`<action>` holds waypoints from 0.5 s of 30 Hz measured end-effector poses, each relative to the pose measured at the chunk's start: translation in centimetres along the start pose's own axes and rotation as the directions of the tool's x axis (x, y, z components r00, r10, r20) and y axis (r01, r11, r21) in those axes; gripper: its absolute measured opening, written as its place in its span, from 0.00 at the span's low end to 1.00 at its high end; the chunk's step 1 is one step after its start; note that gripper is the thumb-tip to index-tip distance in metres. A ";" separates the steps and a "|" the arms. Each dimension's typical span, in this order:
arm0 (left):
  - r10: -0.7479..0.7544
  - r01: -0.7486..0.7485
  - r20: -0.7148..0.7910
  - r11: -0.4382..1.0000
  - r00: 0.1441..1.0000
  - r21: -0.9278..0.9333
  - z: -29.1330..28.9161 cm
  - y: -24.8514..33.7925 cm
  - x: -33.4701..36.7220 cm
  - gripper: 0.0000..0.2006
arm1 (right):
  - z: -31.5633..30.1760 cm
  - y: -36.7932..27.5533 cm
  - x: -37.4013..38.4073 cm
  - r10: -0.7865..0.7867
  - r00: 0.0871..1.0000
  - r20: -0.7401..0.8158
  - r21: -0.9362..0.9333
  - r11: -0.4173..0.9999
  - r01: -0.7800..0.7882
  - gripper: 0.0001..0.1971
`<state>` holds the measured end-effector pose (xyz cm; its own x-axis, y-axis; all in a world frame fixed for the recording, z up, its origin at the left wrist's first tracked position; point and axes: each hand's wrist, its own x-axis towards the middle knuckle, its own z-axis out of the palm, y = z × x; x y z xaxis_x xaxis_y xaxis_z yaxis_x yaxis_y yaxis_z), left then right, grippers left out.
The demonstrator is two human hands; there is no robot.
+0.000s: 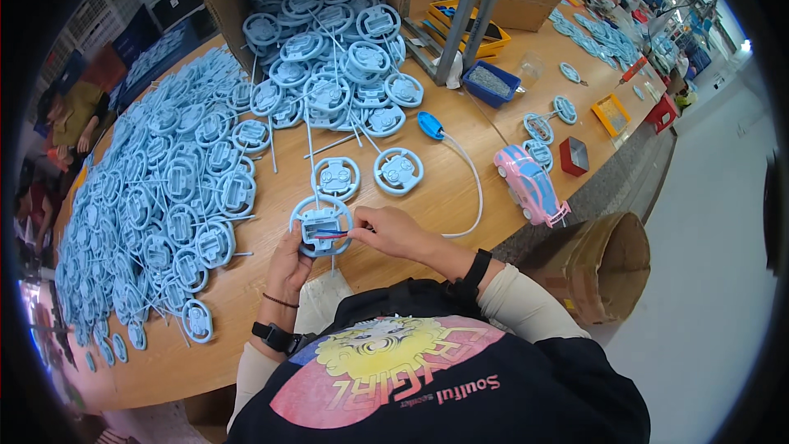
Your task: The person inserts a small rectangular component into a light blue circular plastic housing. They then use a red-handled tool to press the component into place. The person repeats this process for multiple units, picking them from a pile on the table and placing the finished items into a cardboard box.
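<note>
My left hand (pixel 285 263) is closed on the left rim of a light-blue toy steering wheel (pixel 320 215), held up over the table's front edge. Its open hollow faces me. Thin red and dark blue wires (pixel 331 235) lie across that hollow. At the wheel's right side my right hand (pixel 390 230) pinches the wires' right end. Whether a small tool is also between those fingers is hidden. Just beyond the held wheel, two more wheels, a nearer one (pixel 337 178) and another to its right (pixel 399 171), lie on the wooden table (pixel 386 271).
A large heap of blue wheels (pixel 164 197) covers the left side. More spill from a cardboard box (pixel 226 12) behind. To the right are a blue bulb (pixel 430 125) with a white tube, a pink toy car (pixel 530 185), a blue tray (pixel 491 85) and a metal post (pixel 464 20).
</note>
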<state>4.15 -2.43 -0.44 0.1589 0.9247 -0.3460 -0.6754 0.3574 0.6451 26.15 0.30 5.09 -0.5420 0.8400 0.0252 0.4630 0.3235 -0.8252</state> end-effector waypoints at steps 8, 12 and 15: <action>0.010 -0.023 0.058 0.972 0.998 0.235 -1.6 0.9 1.8 0.16 | 0.0 0.5 0.4 0.024 1.000 0.017 -0.036 0.999 -0.023 0.12; 0.256 -0.251 -0.147 0.967 0.955 0.054 -5.1 6.3 5.9 0.18 | -1.1 1.1 0.1 0.086 0.995 -0.057 -0.020 0.996 -0.087 0.13; 0.515 -0.496 -0.033 0.804 0.857 -0.329 -2.8 12.6 5.7 0.21 | -2.4 2.0 -0.5 0.164 0.982 -0.098 0.021 0.986 -0.162 0.13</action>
<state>-5.50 6.96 3.78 -0.2353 0.9718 0.0136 -0.8586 -0.2144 0.4657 29.04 1.58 4.81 -0.3877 0.9201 -0.0553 0.5297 0.1733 -0.8303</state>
